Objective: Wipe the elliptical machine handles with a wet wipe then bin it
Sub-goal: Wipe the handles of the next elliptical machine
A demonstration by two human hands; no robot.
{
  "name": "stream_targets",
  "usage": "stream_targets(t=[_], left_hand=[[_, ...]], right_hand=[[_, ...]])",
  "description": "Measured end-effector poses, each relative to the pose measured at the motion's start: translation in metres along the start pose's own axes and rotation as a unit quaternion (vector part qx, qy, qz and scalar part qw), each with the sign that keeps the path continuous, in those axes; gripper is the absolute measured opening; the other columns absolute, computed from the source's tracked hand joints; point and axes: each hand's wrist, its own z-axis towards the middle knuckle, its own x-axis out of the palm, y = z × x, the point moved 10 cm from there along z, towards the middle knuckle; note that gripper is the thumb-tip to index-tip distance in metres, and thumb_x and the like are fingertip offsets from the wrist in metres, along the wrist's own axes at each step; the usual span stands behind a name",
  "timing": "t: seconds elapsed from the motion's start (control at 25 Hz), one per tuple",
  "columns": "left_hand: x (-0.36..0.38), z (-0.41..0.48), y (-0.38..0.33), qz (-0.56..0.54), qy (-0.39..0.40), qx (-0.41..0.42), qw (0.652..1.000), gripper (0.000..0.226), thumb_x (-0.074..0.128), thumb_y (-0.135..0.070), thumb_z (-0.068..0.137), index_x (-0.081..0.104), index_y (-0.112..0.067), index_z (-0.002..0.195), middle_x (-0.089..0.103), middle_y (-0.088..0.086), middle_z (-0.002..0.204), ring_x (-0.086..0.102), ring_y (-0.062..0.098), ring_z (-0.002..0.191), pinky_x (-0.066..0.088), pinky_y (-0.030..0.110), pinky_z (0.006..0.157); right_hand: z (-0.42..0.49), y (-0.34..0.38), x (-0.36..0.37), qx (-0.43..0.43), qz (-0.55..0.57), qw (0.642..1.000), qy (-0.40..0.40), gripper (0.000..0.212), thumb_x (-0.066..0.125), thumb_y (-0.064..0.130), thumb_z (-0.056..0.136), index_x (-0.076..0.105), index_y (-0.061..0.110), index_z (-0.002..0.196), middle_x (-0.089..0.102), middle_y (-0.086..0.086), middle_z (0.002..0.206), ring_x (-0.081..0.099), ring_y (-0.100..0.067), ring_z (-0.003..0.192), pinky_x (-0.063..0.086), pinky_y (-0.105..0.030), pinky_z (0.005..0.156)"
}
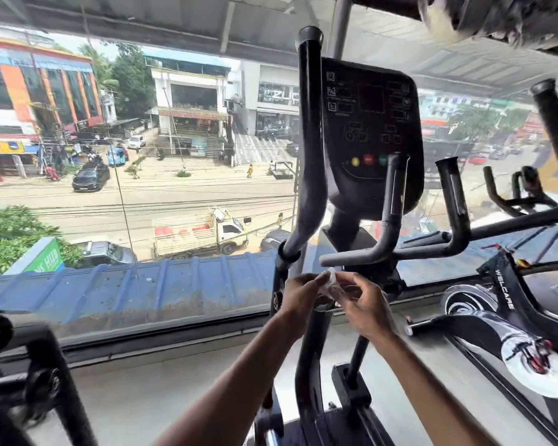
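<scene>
The elliptical machine stands in front of me with a dark console (371, 130). Its tall left moving handle (308, 140) rises beside the console, and the right moving handle (554, 130) slants up at the far right. Two short fixed grips (390, 204) (456, 201) curve up below the console. My left hand (298, 297) and my right hand (366, 309) meet just below the fixed grips. Together they pinch a small crumpled, translucent wet wipe (331, 284) between their fingertips. Neither hand touches a handle.
A large window (142, 156) faces a street right behind the machine. A black exercise bike (503, 320) with a white flywheel stands at the right. Part of another dark machine (29, 375) sits at the lower left. Grey floor runs beneath.
</scene>
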Motion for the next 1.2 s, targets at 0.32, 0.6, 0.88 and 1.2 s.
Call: stream_targets(t=[0.32, 0.6, 0.88, 1.2], left_hand=[[0.04, -0.028, 0.008, 0.072, -0.016, -0.07, 0.995, 0.015, 0.076, -0.012, 0.09, 0.072, 0.002, 0.092, 0.07, 0.021, 0.085, 0.068, 0.028, 0.073, 0.061, 0.037, 0.073], [0.093, -0.062, -0.009, 0.071, 0.073, -0.106, 0.989, 0.023, 0.07, -0.029, 0.095, 0.07, -0.013, 0.113, 0.077, 0.001, 0.086, 0.074, 0.019, 0.077, 0.058, 0.033, 0.071], [0.115, -0.074, -0.03, 0.104, 0.089, -0.037, 0.99, 0.018, 0.071, -0.002, 0.092, 0.068, 0.004, 0.109, 0.075, 0.012, 0.088, 0.075, 0.019, 0.069, 0.06, 0.026, 0.061], [0.137, -0.056, -0.093, 0.319, 0.042, 0.117, 0.94, 0.02, 0.057, 0.016, 0.091, 0.073, 0.011, 0.103, 0.068, 0.017, 0.083, 0.065, 0.017, 0.062, 0.059, 0.019, 0.055]], right_hand=[[-0.035, -0.022, -0.05, 0.036, 0.015, 0.999, 0.033, 0.04, 0.089, 0.049, 0.074, 0.08, 0.025, 0.104, 0.079, 0.012, 0.09, 0.073, 0.002, 0.085, 0.057, -0.019, 0.08], [-0.043, -0.047, -0.097, 0.121, 0.14, 0.982, -0.037, 0.022, 0.077, 0.047, 0.075, 0.08, 0.027, 0.084, 0.078, 0.003, 0.077, 0.073, -0.021, 0.075, 0.06, -0.051, 0.081], [-0.046, -0.046, -0.114, 0.174, 0.253, 0.95, -0.052, 0.014, 0.066, 0.018, 0.099, 0.075, 0.014, 0.089, 0.073, -0.006, 0.081, 0.067, -0.018, 0.067, 0.059, -0.036, 0.07], [-0.012, -0.007, -0.125, 0.069, 0.184, 0.98, -0.035, 0.032, 0.06, 0.058, 0.084, 0.071, 0.039, 0.108, 0.073, 0.004, 0.112, 0.07, -0.016, 0.099, 0.057, -0.039, 0.086]])
